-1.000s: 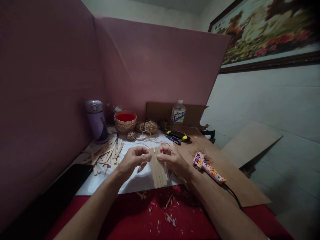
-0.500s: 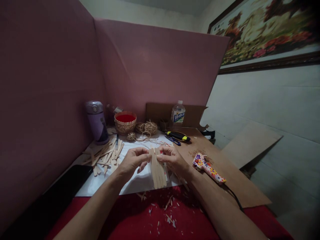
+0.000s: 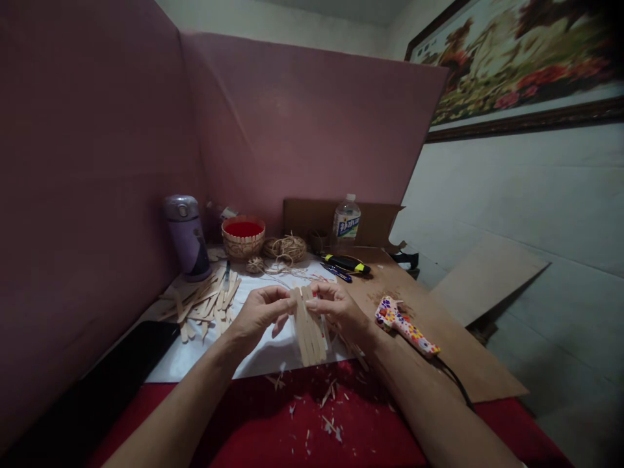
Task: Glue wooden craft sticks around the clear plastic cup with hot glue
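A small flat panel of wooden craft sticks (image 3: 310, 331), laid side by side, is held up over the near edge of the white paper. My left hand (image 3: 266, 309) pinches its upper left edge between thumb and fingers. On the upper right edge, my right hand (image 3: 336, 305) grips the same panel, its thumb on the front face. A bit of red and white shows behind the panel near the right fingers, too covered to make out. Left of my hands lies a loose pile of craft sticks (image 3: 207, 302).
At the back stand a purple flask (image 3: 188, 240), a stick-edged bowl with red inside (image 3: 244, 237), twine (image 3: 287, 248) and a bottle (image 3: 347, 221). Utility knives (image 3: 346, 264) and a flowered glue gun (image 3: 407, 327) lie on cardboard (image 3: 468, 370) at right. Wood scraps litter the red cloth (image 3: 370, 416).
Both hands keep their hold on the stick panel, which has barely shifted. The whole view has moved very slightly.
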The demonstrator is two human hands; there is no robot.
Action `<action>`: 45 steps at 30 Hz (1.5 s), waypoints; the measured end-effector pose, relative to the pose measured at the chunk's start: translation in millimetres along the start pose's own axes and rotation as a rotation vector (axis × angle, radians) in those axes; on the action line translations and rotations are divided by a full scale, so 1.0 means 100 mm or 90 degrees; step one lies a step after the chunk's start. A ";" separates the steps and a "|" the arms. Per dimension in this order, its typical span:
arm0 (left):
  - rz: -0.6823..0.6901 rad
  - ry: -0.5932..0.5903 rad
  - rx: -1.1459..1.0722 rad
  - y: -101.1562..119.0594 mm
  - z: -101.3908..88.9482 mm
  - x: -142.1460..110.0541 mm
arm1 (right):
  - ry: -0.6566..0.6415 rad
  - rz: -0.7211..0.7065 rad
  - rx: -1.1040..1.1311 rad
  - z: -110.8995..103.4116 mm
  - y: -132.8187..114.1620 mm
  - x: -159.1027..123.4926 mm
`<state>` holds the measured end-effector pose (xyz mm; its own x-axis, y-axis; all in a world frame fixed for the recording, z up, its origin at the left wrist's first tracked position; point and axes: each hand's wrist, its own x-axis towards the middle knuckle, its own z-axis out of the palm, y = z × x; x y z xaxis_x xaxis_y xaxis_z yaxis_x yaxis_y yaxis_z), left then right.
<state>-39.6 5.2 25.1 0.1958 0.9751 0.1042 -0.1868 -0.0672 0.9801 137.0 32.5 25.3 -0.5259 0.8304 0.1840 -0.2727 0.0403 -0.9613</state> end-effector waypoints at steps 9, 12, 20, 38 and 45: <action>0.009 0.025 0.003 -0.05 0.01 0.02 | 0.006 -0.016 -0.009 0.00 0.03 0.01; 0.005 0.019 -0.002 -0.06 0.00 0.03 | 0.004 -0.030 -0.023 -0.01 0.04 0.02; -0.010 0.017 0.005 -0.02 0.01 0.00 | -0.002 -0.013 -0.023 0.00 0.02 0.01; -0.006 0.029 0.008 -0.02 0.03 0.02 | 0.000 -0.036 -0.032 -0.01 0.03 0.02; -0.009 0.005 -0.020 -0.02 0.02 0.01 | -0.016 -0.001 -0.001 -0.02 0.02 0.01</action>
<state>-37.6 5.9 23.9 0.1909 0.9775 0.0896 -0.2146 -0.0476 0.9755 137.8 34.6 23.0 -0.5449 0.8166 0.1905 -0.2721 0.0427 -0.9613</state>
